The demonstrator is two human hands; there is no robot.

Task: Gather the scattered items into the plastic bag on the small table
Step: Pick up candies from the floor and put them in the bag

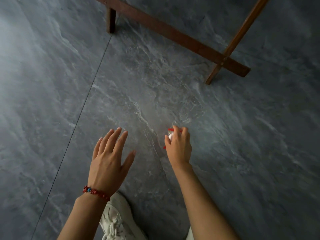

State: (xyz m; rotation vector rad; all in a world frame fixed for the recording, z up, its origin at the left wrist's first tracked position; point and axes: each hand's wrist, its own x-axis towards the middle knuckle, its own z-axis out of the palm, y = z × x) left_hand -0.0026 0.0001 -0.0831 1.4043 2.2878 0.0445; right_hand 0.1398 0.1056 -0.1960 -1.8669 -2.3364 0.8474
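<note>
My right hand (179, 146) grips a small clear packet with red edges and a white thing inside (170, 134), held over the grey stone floor (52, 84). Most of the packet is hidden behind my fingers. My left hand (110, 153) hovers to its left with fingers straight and spread, holding nothing; a red bead bracelet (96, 193) circles that wrist. Neither the plastic bag nor the small table top is in view.
A brown wooden frame with a leg (173, 33) and a crossing lighter wooden bar (242, 32) stands at the far right. My white shoe (117, 220) is at the bottom, below my left wrist. A thin tile joint (83, 108) runs diagonally across the floor.
</note>
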